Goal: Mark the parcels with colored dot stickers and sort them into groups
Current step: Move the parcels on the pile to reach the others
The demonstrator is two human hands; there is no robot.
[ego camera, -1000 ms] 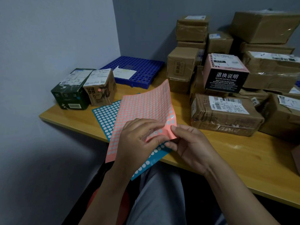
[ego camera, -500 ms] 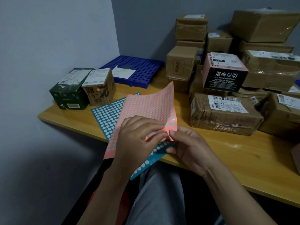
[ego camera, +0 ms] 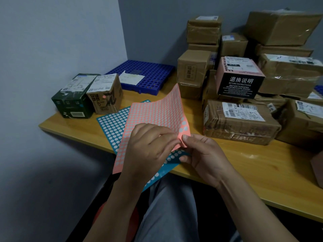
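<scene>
A pink dot-sticker sheet is lifted off the table and curls upward. My left hand lies on its lower part, thumb and fingers pinching at the sheet's near right corner. My right hand holds that same corner from underneath, thumb on the edge. Under it a blue dot-sticker sheet lies flat and hangs over the table's front edge. A small brown parcel at the left carries a pink dot; a dark green parcel stands beside it. A taped brown parcel lies just right of my hands.
A tall pile of brown parcels with a pink-and-black box fills the back right. A blue perforated tray with a paper slip sits in the corner by the walls. The wooden table has bare surface at the front right.
The pink sheet's near corner has been bent further between my fingers, and my right thumb has closed in on it. The view has shifted slightly.
</scene>
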